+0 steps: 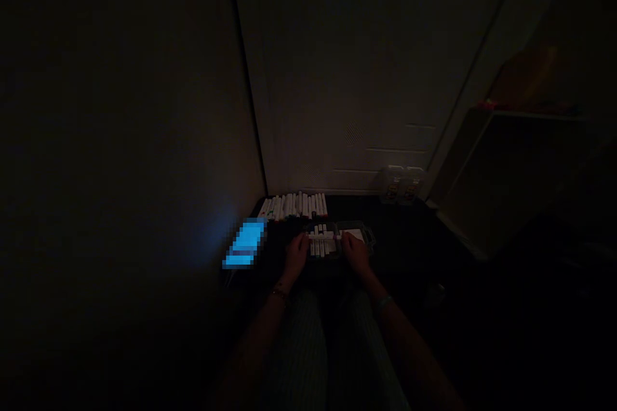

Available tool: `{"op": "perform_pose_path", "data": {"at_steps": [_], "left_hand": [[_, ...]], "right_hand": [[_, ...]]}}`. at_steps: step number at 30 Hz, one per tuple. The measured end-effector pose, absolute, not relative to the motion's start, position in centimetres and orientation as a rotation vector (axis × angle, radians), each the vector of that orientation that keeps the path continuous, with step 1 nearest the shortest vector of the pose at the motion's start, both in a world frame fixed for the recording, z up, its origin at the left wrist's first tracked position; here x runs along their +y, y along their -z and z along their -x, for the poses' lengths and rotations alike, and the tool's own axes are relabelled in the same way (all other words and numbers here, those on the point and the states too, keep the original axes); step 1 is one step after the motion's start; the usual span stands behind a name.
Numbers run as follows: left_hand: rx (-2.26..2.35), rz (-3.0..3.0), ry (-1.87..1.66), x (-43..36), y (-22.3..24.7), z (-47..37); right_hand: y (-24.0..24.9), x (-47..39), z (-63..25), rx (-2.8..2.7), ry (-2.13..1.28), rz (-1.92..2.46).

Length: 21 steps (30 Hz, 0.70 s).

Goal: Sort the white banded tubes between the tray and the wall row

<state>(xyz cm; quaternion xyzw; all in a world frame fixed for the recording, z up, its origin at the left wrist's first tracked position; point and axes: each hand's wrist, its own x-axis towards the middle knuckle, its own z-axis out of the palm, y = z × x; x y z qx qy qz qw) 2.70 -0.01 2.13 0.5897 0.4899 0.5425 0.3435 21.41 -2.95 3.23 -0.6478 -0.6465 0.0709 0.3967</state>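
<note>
The scene is very dim. A white marker lies crosswise between my hands, above an open clear case. My left hand is closed on its left end, and my right hand is closed on its right end. Several short white markers stand in rows in the left half of the case, beneath the held one. A white piece lies in the right half, partly hidden by my right hand. Behind and to the left, a row of white markers with coloured ends lies side by side on the dark table.
A glowing, pixelated screen is at the table's left edge. Two clear packages stand at the back right against the wall. To the right is a shelf unit with an orange item on top.
</note>
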Motion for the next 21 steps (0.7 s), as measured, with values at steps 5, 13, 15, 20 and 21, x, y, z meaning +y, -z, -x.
{"op": "perform_pose_path", "data": {"at_steps": [5,13,15,20,21], "left_hand": [[1.258,-1.615,-1.383,0.19,-1.78,-2.55],[1.336,-1.622,-1.390,0.58,-1.59,-2.40],[1.332,-1.611,-1.395,0.55,-1.69,-2.46],[1.290,-1.553,-1.424,0.15,-2.16,-2.67],[1.278,-1.545,-1.419,0.04,-2.28,-2.72]], "right_hand": [[-2.97,-2.83,-21.52,-1.629,-0.198,1.631],[-2.44,-2.33,-21.67,-1.593,-0.203,1.670],[-2.46,-2.33,-21.68,-1.590,-0.206,1.658],[-2.77,-2.62,-21.63,-1.601,-0.219,1.622],[-2.84,-2.68,-21.61,-1.606,-0.219,1.619]]}}
